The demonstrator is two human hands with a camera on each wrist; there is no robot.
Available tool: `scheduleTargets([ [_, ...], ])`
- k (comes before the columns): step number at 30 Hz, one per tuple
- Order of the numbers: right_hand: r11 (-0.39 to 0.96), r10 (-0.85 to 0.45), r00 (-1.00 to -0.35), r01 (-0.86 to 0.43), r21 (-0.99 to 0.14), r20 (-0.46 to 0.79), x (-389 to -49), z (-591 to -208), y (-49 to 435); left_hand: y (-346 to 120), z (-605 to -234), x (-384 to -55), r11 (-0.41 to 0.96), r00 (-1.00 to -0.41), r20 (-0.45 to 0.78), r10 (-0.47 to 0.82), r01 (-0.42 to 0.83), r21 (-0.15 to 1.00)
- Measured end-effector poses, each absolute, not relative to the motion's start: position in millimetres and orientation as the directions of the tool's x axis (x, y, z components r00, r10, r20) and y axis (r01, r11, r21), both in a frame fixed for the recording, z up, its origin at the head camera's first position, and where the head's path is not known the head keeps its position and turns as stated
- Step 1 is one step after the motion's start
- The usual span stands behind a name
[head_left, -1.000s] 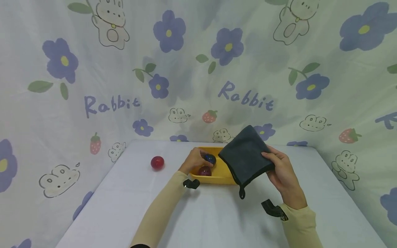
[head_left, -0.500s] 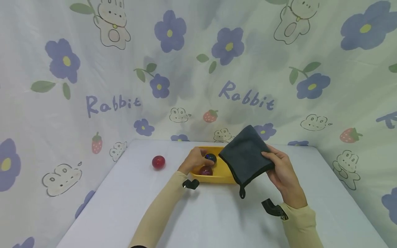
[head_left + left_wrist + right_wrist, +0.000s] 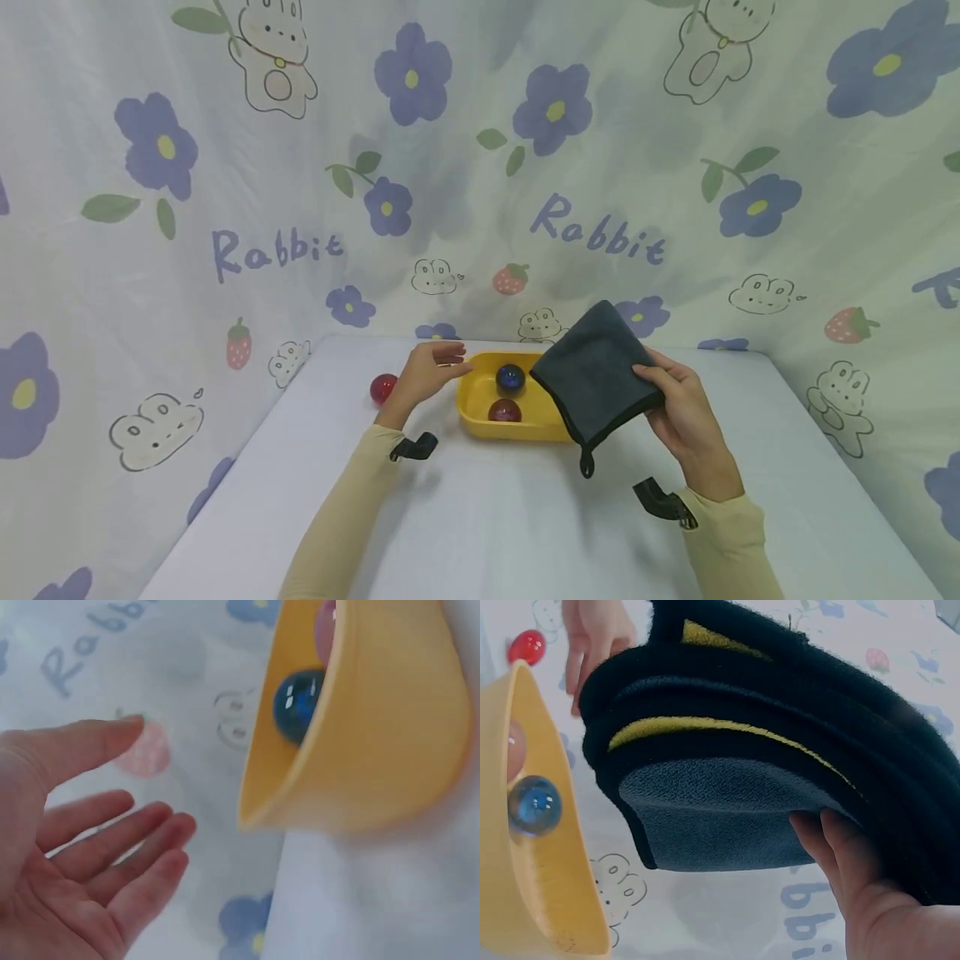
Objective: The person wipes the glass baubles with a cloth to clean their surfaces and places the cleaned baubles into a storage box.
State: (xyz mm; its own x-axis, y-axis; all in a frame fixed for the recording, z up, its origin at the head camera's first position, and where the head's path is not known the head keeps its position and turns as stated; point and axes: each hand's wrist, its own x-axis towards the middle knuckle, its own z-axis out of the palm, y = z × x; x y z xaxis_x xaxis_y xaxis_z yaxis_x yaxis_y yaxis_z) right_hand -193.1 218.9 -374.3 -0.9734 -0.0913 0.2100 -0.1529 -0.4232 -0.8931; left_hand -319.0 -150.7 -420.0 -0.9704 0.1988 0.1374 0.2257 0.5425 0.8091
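Observation:
My left hand [image 3: 426,375] hovers just left of a yellow tray [image 3: 480,429], its fingers loosely spread and holding nothing, as the left wrist view confirms. A dark blue glass ball [image 3: 511,379] and a purplish-red ball [image 3: 505,411] lie in the tray. Beyond my left wrist a red ball [image 3: 383,389] rests on the table, partly covered by the hand. With thumb and fingers my right hand [image 3: 684,408] grips a folded dark grey cloth [image 3: 596,375] by its right corner. The cloth hangs over the tray's right part and hides it; yellow shows between its folds [image 3: 727,729].
A white-covered table [image 3: 525,525] carries everything. Behind and beside it hangs a curtain [image 3: 457,183] printed with flowers, rabbits and strawberries. Black wrist-camera mounts [image 3: 414,447] sit on both sleeves.
My left hand has let go of the blue ball, leaving it in the tray, and moved left out over the table. The right hand and cloth stay nearly still.

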Motion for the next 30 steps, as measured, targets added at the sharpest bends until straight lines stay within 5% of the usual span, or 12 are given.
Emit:
scheduleTargets([
  [14,-0.431,-0.09,-0.975,-0.144,-0.891,0.202,-192.9,-369.4,218.9,-251.5,-425.7,-297.6,0.566,-0.967,0.251,0.032,0.225,0.793],
  [30,-0.431,-0.102,-0.975,-0.135,-0.892,0.196,-191.5,-372.4,219.1,-294.9,-480.4,-305.8,0.593,-0.999,0.031,-0.017,0.015,0.805],
])
